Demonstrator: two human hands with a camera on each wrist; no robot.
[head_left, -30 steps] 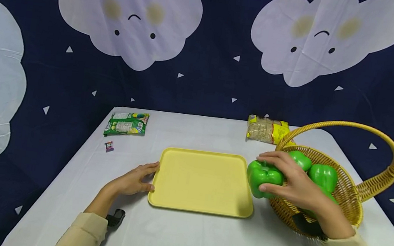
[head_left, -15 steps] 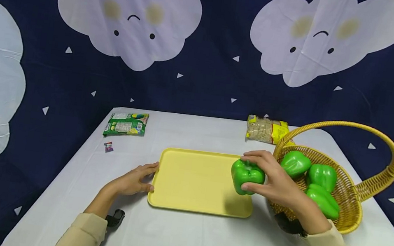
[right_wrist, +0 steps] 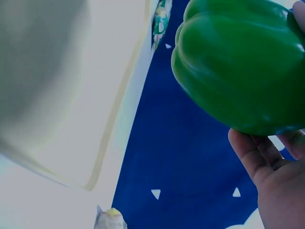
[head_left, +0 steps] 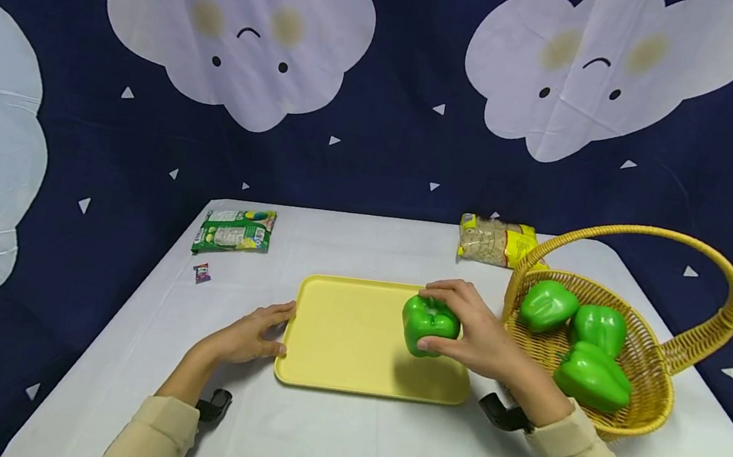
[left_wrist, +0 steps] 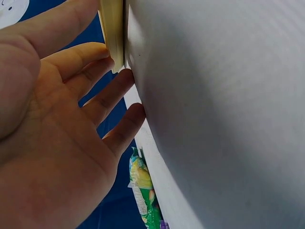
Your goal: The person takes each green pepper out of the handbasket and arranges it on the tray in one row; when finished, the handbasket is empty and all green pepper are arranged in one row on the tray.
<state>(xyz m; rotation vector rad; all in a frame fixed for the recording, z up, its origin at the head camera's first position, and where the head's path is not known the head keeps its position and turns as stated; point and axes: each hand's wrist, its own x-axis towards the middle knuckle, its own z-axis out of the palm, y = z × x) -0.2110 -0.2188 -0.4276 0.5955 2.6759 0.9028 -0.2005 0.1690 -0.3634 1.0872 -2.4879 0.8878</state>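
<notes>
My right hand (head_left: pixel 474 334) grips a green bell pepper (head_left: pixel 426 327) between thumb and fingers, above the right half of a yellow tray (head_left: pixel 345 334). In the right wrist view the bell pepper (right_wrist: pixel 243 67) hangs clear of the tray (right_wrist: pixel 114 114), fingers curled against its side. At the tray's left edge, my left hand (head_left: pixel 253 335) touches the rim with fingers extended. The left wrist view shows that hand (left_wrist: pixel 71 124) spread beside the tray edge (left_wrist: pixel 113 36). More green bell peppers (head_left: pixel 593 376) lie in a wicker basket (head_left: pixel 657 398) to the right.
A green snack packet (head_left: pixel 235 232) and a tiny wrapped candy (head_left: pixel 202 273) lie at the back left of the white table (head_left: pixel 324 447). Behind the basket's left side is a yellow bag of grain-like food (head_left: pixel 493 241). The basket's tall handle (head_left: pixel 651 232) arches over it.
My right hand has carried the bell pepper left from the basket's edge to over the tray. The left hand has stayed at the tray's edge.
</notes>
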